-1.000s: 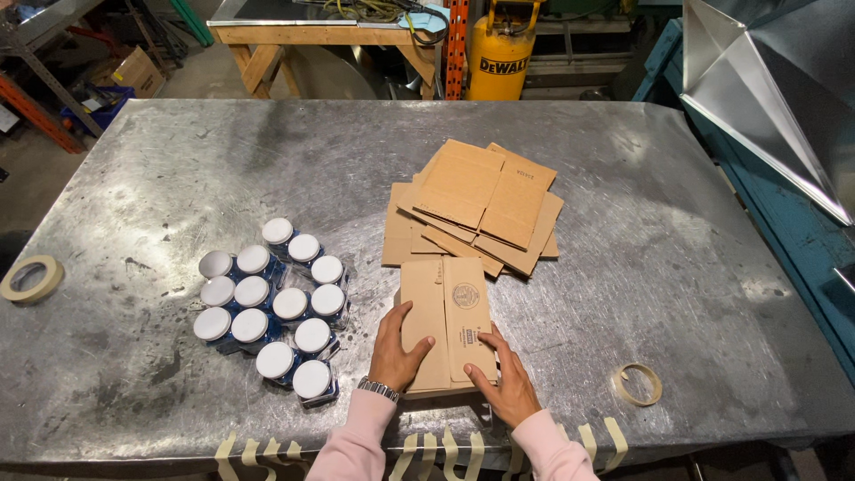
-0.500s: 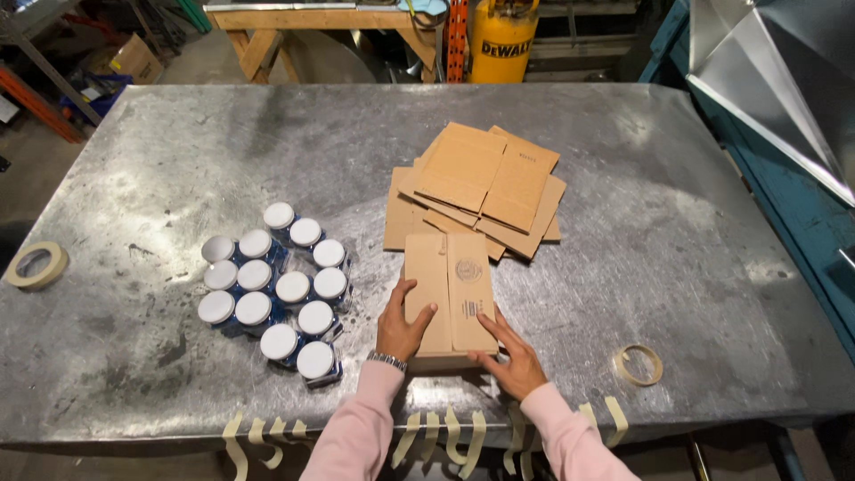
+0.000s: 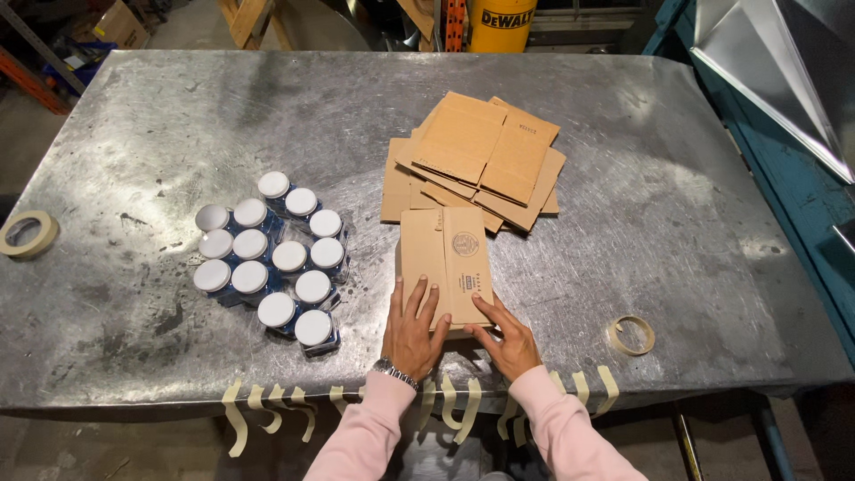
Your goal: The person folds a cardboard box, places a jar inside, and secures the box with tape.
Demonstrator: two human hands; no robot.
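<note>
A flattened brown cardboard box point(image 3: 445, 264) with a round printed emblem lies lengthwise on the scuffed grey sheet-metal table point(image 3: 160, 116), its near end close to the table's front edge. The left hand point(image 3: 412, 331) rests palm-down on that near end, fingers spread and flat, pressing rather than gripping. The right hand point(image 3: 504, 338) lies just beside it, fingers extended onto the box's near right corner, likewise flat and not closed around anything.

To handle the flat box well from here, it seems wise to keep one palm pinning the panel so it cannot skate on the slick metal, while the other hand's fingertips work under an edge or seam; pushing evenly along the creases should avoid buckling the board.

Just beyond the box's far end sits a loose, fanned stack of more flattened brown cardboard boxes point(image 3: 476, 156), overlapping at odd angles and touching or nearly touching the one under the hands. To the left, a tight cluster of small blue jars with white round lids point(image 3: 272, 258) stands upright. A roll of beige masking tape point(image 3: 631, 335) lies to the right near the front edge, another roll of tape point(image 3: 28, 233) at the far left edge. Torn strips of beige tape point(image 3: 267, 410) hang from the table's front rim.
</note>
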